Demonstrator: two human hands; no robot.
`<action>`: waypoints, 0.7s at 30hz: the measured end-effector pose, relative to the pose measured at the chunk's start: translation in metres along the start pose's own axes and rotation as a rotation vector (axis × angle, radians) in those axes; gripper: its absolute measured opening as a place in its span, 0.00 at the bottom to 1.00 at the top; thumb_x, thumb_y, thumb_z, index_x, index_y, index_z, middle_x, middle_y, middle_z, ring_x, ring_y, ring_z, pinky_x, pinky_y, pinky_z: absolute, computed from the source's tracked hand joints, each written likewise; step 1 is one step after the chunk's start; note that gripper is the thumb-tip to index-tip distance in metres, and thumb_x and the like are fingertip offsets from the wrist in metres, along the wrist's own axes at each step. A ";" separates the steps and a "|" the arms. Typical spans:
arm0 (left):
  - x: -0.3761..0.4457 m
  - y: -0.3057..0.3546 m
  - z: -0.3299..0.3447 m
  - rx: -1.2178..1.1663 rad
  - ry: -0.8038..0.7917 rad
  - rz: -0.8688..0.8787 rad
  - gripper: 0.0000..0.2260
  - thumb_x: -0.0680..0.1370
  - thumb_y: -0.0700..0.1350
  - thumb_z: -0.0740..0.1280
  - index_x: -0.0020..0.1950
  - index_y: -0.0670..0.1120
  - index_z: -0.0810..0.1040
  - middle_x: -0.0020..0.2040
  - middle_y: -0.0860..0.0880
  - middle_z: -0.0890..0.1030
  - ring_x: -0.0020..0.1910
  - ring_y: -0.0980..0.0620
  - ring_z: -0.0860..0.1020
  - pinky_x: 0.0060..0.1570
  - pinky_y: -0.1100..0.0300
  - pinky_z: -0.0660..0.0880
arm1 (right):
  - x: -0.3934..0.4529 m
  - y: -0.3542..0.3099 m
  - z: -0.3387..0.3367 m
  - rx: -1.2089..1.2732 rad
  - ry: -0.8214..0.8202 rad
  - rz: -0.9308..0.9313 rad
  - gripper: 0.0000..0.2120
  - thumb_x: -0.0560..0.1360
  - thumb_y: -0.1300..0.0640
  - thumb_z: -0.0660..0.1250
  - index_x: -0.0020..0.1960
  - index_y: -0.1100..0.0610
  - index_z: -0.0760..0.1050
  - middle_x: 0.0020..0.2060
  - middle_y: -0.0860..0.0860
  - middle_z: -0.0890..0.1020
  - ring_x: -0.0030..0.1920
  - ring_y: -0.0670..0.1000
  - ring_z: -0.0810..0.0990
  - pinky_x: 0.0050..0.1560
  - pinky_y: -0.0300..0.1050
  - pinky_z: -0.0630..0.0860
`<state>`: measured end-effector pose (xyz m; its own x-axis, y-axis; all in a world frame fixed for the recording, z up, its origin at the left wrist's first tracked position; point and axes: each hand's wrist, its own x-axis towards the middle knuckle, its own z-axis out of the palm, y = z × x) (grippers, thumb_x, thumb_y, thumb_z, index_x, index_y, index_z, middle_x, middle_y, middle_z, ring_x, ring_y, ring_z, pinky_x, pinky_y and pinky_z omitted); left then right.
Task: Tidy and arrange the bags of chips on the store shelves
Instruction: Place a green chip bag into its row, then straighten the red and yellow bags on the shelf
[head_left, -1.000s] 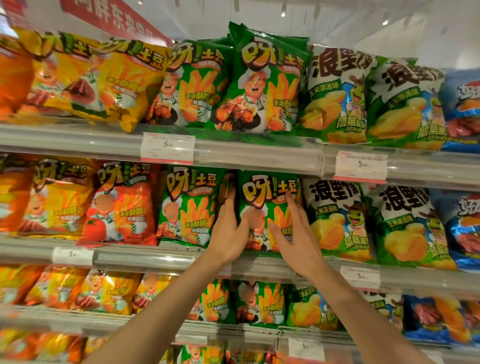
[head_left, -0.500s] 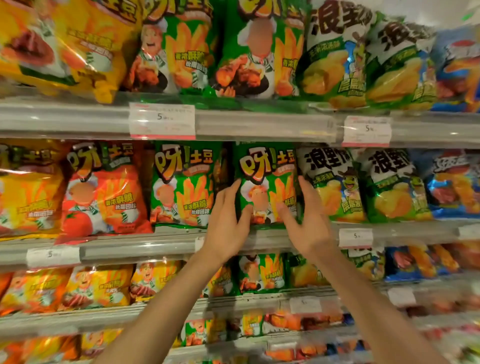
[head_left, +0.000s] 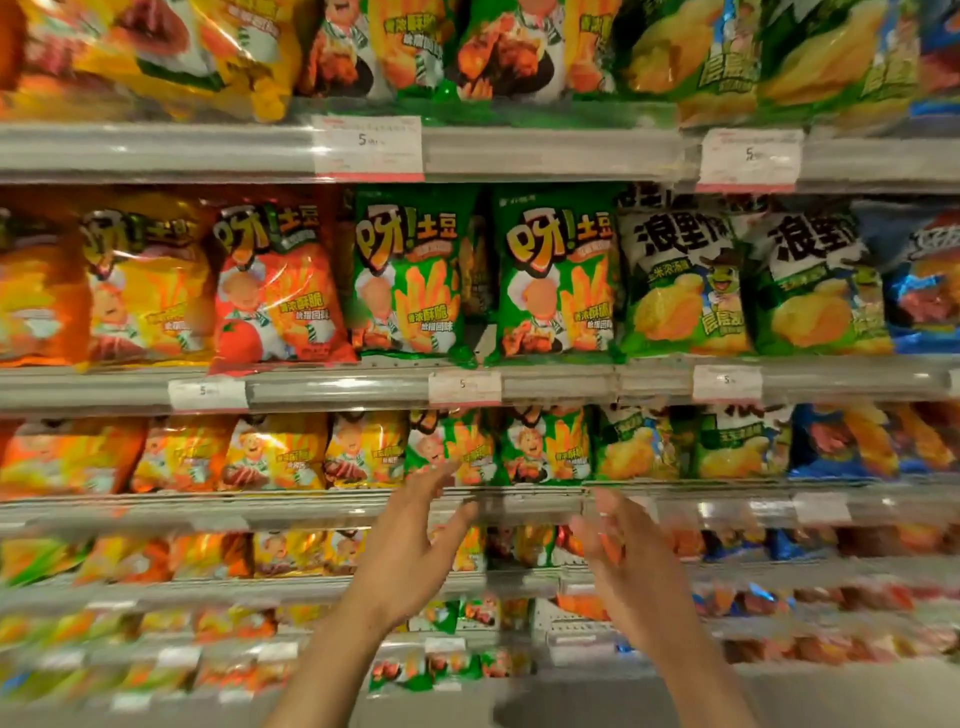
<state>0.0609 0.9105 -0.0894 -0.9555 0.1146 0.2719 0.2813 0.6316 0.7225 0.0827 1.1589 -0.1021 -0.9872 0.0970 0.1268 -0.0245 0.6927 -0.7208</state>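
Hands hang empty in front of the shelving: the left hand (head_left: 410, 551) and the right hand (head_left: 628, 561) both have fingers spread apart, holding nothing, level with the front edge of the third shelf (head_left: 291, 512). Motion blur hides finer detail. The nearest goods are the green chip bags (head_left: 545, 447) standing on that shelf just above the hands; a fuller row of green chip bags (head_left: 558, 275) sits on the shelf above. These bags look light, air-puffed and crinkly, with slick foil that slides easily and contents that crush. A good hold is probably by both side seams or the top crimp, squeezing lightly, never pressing the belly.
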 end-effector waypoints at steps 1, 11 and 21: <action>-0.014 -0.004 -0.002 0.013 -0.009 -0.029 0.23 0.79 0.62 0.61 0.74 0.60 0.66 0.67 0.59 0.73 0.65 0.61 0.72 0.64 0.54 0.73 | -0.008 0.002 0.008 0.024 -0.021 0.032 0.33 0.74 0.29 0.54 0.73 0.45 0.67 0.67 0.44 0.75 0.66 0.47 0.74 0.63 0.45 0.71; -0.045 -0.051 -0.056 0.020 -0.033 -0.133 0.21 0.79 0.61 0.62 0.70 0.56 0.72 0.62 0.59 0.78 0.57 0.62 0.76 0.56 0.55 0.77 | -0.040 -0.029 0.055 0.033 -0.055 0.128 0.31 0.75 0.32 0.56 0.72 0.47 0.69 0.66 0.44 0.75 0.66 0.47 0.75 0.64 0.47 0.73; 0.017 -0.132 -0.198 0.014 0.054 0.047 0.19 0.79 0.60 0.63 0.69 0.56 0.72 0.61 0.58 0.78 0.57 0.60 0.77 0.57 0.53 0.77 | 0.006 -0.173 0.121 -0.130 0.110 -0.059 0.24 0.78 0.40 0.60 0.70 0.51 0.72 0.62 0.46 0.79 0.60 0.45 0.77 0.59 0.40 0.72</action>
<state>0.0251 0.6774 -0.0545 -0.9351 0.1027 0.3392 0.3237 0.6371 0.6996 0.0621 0.9528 -0.0592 -0.9611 0.1261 0.2458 -0.0547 0.7852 -0.6169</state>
